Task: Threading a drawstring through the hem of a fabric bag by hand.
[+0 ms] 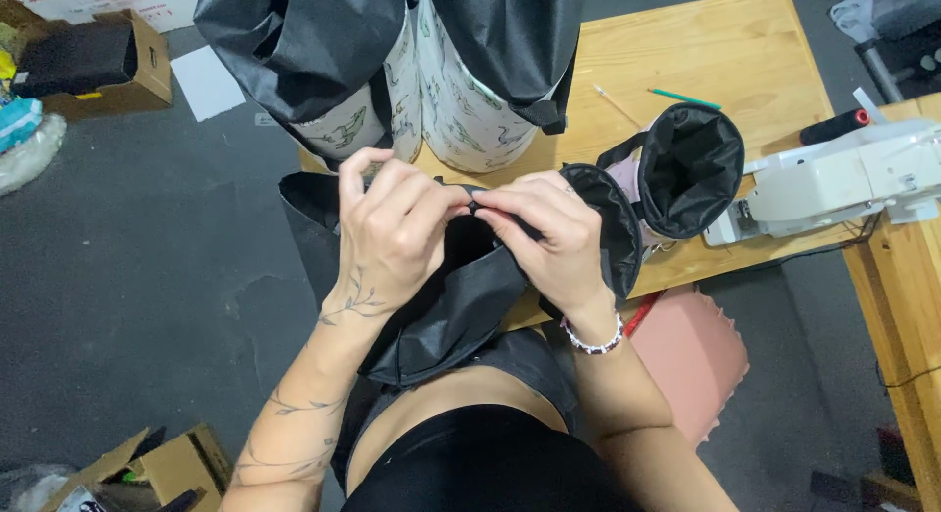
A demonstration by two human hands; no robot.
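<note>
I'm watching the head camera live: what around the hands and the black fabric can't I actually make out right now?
- Head view: the spot pinched between left hand and right hand on the black fabric piece; fingertips cover it.
- Inside of the open black round pouch: too dark.
- White sewing machine: cut off by the right edge.
- Tall patterned white bags: tops cut off by the upper edge.

I see a light wooden desk (745, 51) carrying two patterned bags with black tops (431, 71), an open black-lined pouch (686, 169), a green pencil (683, 98) — and a white sewing machine (843, 179) at its right edge.
</note>
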